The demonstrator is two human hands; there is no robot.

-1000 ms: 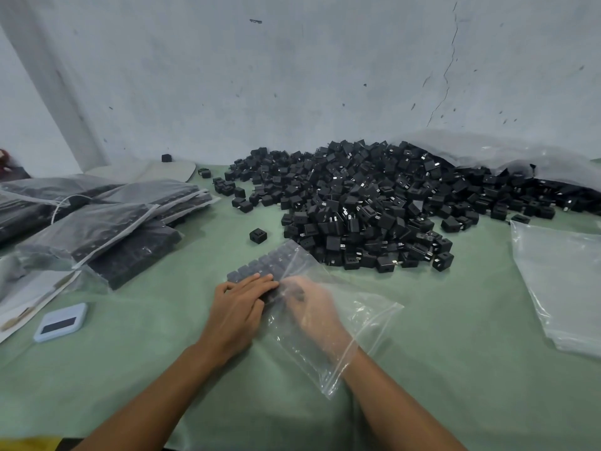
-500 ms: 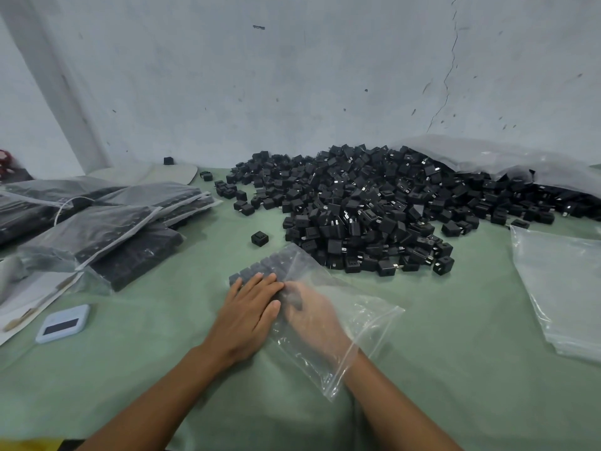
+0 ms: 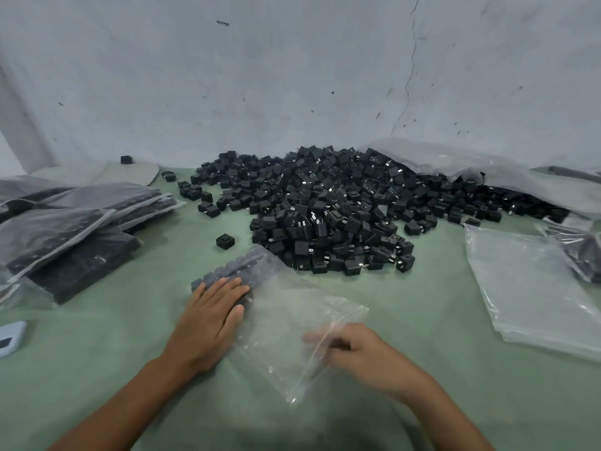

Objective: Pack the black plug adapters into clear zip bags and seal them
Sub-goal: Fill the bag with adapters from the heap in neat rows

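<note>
Adapter pile [image 3: 328, 216] behind zip bag [image 3: 292, 323] (filled bags [image 3: 74, 229] left).

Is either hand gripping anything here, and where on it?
Left hand presses flat on the zip bag over its adapter row. Right hand is blurred; grip unclear.

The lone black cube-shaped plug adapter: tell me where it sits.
Head view, left of centre: the lone black plug adapter sits on the green table, between the adapter pile and filled bags.
</note>
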